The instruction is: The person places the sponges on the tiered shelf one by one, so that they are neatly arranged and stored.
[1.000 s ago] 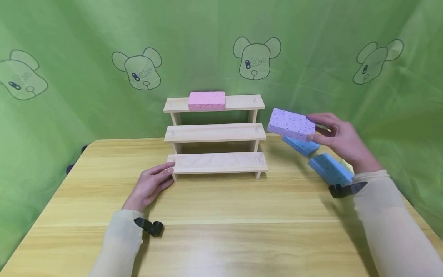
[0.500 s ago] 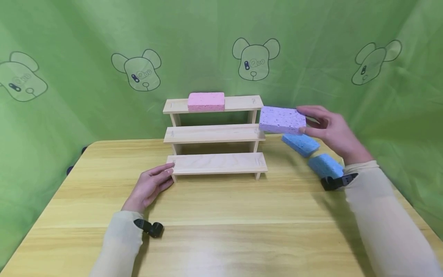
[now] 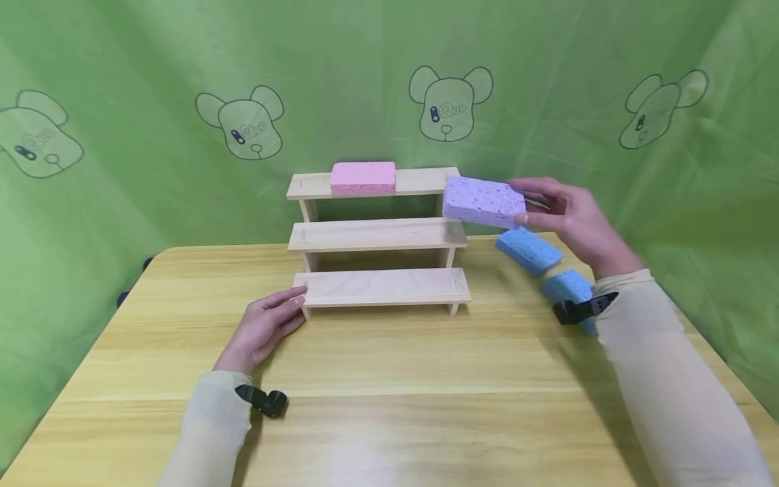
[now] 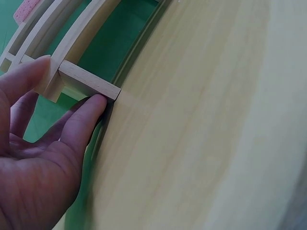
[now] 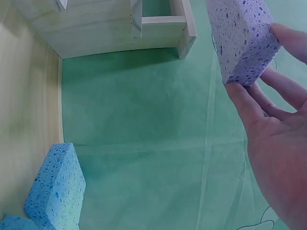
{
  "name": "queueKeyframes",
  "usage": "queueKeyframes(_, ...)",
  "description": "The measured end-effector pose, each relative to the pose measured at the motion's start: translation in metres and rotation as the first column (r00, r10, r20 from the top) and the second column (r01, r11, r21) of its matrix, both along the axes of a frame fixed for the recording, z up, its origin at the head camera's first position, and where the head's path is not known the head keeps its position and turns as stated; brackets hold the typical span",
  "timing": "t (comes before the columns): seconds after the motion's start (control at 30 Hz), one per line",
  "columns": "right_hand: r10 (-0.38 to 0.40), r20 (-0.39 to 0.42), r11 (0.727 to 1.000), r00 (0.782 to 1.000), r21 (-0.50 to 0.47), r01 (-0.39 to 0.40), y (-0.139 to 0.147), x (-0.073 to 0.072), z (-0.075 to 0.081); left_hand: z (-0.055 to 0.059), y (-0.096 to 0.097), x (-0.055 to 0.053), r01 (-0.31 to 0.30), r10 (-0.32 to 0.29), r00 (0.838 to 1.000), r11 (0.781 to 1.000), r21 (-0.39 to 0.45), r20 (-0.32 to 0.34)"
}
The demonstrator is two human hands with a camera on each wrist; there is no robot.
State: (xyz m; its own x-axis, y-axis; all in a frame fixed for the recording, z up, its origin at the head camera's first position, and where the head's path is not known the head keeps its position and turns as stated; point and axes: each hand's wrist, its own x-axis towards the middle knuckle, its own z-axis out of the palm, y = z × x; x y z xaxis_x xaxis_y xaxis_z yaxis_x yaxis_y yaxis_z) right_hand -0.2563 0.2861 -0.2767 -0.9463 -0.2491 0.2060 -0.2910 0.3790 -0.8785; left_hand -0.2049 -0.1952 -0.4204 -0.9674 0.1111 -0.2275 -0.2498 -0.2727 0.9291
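My right hand (image 3: pixel 560 213) pinches a speckled purple sponge (image 3: pixel 483 201) by its right end, thumb on the near side. In the head view the sponge overlaps the right ends of the upper two steps of a wooden three-step display shelf (image 3: pixel 383 287). The right wrist view has the sponge (image 5: pixel 242 40) at the fingertips, beside the shelf's end. My left hand (image 3: pixel 264 328) grips the left end of the shelf's bottom step, fingertips at the board and its leg (image 4: pixel 91 81). A pink sponge (image 3: pixel 363 178) lies on the top step, left of its middle.
Two blue sponges, a farther one (image 3: pixel 528 250) and a nearer one (image 3: pixel 569 287), lie on the wooden table (image 3: pixel 389 392) right of the shelf. My right wrist's camera partly covers the nearer one. A green curtain (image 3: pixel 365 61) with printed bear heads hangs behind.
My right hand has carried the purple sponge left and slightly up, from beside the shelf to overlapping its right end. My left hand has stayed at the bottom step.
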Motion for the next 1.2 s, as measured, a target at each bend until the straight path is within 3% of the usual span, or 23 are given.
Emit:
queueKeyframes(1.0,0.041,-0.044,0.998,0.998,-0.047,-0.043,-0.021,-0.024,0.011,-0.002,0.0,-0.001,0.009,-0.009,1.0,1.0,-0.007,-0.005)
queueKeyframes(1.2,0.047,-0.051,0.999,0.998,0.001,-0.047,-0.028,-0.031,0.017,-0.001,0.001,0.001,0.002,-0.002,1.0,1.0,-0.006,-0.005)
